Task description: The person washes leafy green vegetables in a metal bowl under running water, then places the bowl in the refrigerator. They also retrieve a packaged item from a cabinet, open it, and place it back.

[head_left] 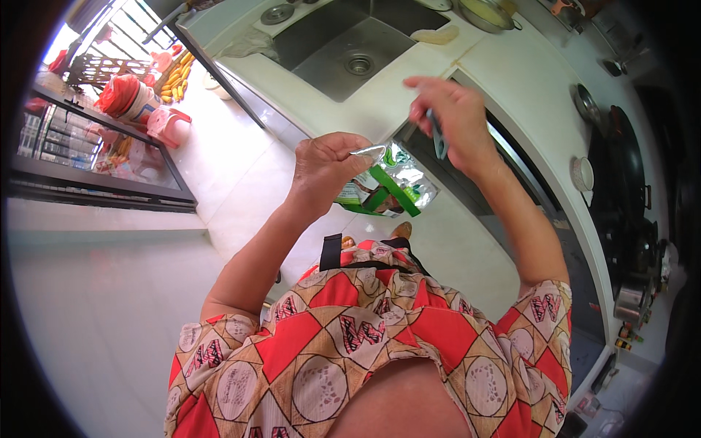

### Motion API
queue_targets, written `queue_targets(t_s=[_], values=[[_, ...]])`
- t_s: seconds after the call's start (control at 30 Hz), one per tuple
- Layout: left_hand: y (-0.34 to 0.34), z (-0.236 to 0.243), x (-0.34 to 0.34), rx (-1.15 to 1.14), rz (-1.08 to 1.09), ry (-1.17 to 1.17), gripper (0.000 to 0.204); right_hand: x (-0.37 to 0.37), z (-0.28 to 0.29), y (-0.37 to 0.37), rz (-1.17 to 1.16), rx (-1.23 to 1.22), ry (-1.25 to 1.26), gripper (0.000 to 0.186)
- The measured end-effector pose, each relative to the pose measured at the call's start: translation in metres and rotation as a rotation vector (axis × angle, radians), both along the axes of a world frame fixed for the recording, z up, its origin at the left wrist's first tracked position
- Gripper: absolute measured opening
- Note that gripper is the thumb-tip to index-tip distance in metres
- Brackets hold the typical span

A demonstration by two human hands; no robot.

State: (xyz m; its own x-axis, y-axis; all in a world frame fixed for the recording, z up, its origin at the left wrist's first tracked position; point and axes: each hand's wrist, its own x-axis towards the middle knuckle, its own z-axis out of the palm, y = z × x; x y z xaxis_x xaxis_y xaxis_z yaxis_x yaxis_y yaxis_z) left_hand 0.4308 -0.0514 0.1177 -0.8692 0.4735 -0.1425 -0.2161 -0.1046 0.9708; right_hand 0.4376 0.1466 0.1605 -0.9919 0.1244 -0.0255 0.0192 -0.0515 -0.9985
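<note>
My left hand [326, 166] pinches the top edge of a green, white and silver plastic food bag [394, 179]. The bag hangs in front of the counter, with its printed side partly in view. Up and to the right of the bag, my right hand [458, 120] is raised near the counter edge. A slim grey-blue handle [437, 136] sits in its curled fingers while the index finger points out to the left. What tool the handle belongs to cannot be made out, as the fingers cover the rest and are slightly blurred.
A steel sink [332, 55] is set into the white counter [467, 55]. A pale cloth-like pad [435, 34] and a bowl [488, 13] stand right of it. A white cup [581, 174] and a black stove [624, 160] are at the right. A pink stool [169, 125] stands at the left.
</note>
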Motion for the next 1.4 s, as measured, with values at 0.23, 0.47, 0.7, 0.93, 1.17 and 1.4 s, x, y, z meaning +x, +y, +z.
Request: queue_targets(t_s=[0.23,0.47,0.7,0.93,1.17,1.4], values=[[0.014,-0.008,0.01,-0.283,-0.026,0.376,0.041,-0.012,-0.001,-0.022,-0.048,-0.516,0.064,0.029],[0.013,-0.014,0.014,-0.35,-0.001,0.685,0.057,0.001,-0.012,-0.041,0.08,-0.22,0.1,0.03],[0.01,-0.011,0.009,-0.363,0.016,0.623,0.042,0.008,-0.013,-0.024,0.326,-0.009,0.267,0.047],[0.008,-0.009,0.007,-0.336,0.029,0.525,0.025,0.012,-0.015,-0.006,0.44,0.058,0.129,0.054],[0.002,-0.01,0.005,-0.186,0.001,0.396,0.018,0.012,-0.015,-0.007,0.393,0.722,0.337,0.052],[-0.008,-0.012,0.001,-0.239,0.016,0.417,0.02,0.012,0.003,-0.005,0.485,0.79,0.343,0.061]])
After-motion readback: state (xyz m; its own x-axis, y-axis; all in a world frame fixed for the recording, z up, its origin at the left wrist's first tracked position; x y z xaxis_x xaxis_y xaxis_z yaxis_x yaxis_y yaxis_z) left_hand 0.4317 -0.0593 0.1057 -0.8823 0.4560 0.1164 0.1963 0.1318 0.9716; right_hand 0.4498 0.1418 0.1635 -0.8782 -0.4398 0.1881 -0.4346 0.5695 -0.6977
